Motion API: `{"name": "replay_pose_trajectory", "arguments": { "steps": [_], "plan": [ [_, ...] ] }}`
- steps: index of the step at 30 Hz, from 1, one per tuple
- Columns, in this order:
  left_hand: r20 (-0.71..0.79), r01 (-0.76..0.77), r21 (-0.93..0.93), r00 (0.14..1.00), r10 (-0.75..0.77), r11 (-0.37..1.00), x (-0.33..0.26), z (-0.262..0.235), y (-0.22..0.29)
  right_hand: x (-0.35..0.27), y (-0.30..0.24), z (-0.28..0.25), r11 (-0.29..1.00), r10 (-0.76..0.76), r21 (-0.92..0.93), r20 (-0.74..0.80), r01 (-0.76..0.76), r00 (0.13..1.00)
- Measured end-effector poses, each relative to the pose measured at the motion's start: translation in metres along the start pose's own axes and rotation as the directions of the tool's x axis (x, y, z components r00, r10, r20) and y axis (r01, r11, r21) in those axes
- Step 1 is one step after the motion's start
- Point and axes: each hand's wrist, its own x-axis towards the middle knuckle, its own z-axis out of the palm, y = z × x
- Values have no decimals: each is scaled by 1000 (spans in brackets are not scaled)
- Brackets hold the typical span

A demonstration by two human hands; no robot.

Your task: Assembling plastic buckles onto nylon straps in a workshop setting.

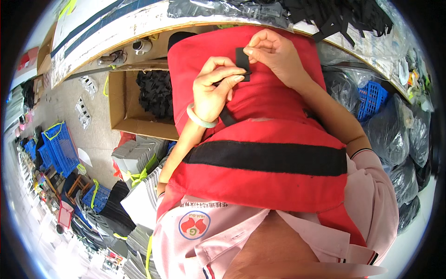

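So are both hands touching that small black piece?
Touching. The head view shows the right hand pinching the black piece at its top and the left hand fingers gripping its lower edge.

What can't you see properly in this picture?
Head view only:
- The small black strip: its ends are covered by the fingers of the left hand and the right hand.
- The cardboard box: its right side is hidden behind the red apron, so the pile of black pieces is only partly visible.
- The blue crate: plastic bags cover its contents.
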Motion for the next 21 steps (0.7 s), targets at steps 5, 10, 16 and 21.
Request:
{"name": "replay_pose_trajectory", "arguments": {
  "steps": [5,10,16,21],
  "plan": [
    [2,137,326,989,-145,935,-16,-31,32,-6,15,-1,997,60,40,101,-65,993],
    [-488,267,213,863,-135,940,-71,-134,42,-38,-23,-67,428,-459,-878,-9,212,888],
    [-319,190,-411,886,-335,892,-67,-154,-24,-49,-4,-155,103,-656,-994,-44,32,753],
    [-11,312,-419,937,-348,853,-15,-44,-14,-27,-51,-91,135,-727,-983,-13,124,686]
  ]
}}
